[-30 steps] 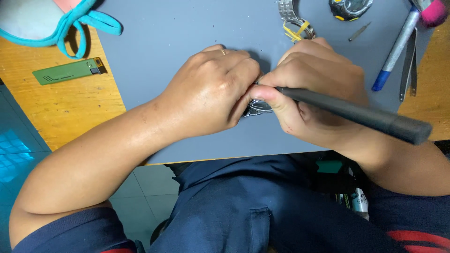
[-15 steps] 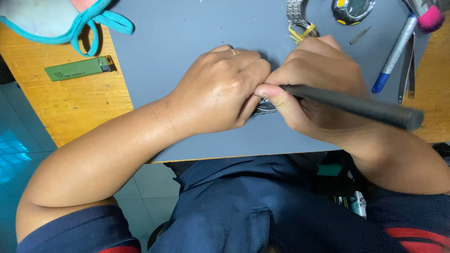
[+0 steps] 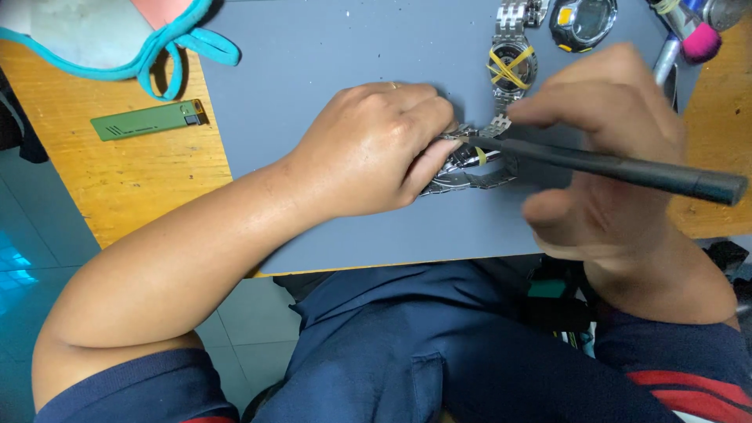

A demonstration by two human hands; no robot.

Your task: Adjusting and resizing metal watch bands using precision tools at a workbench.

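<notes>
While left fingers (image 3: 427, 160) pin the watch (image 3: 470, 168), right hand (image 3: 603, 164) grips the tool (image 3: 611, 166).

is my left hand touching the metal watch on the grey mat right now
Touching. The head view shows the left hand pressed down over the metal watch, fingers on its case, holding it against the grey mat.

A wooden table (image 3: 117, 184) carries a grey mat (image 3: 329, 47), a green lighter (image 3: 149, 120) and a teal-edged cloth (image 3: 86, 31).
</notes>
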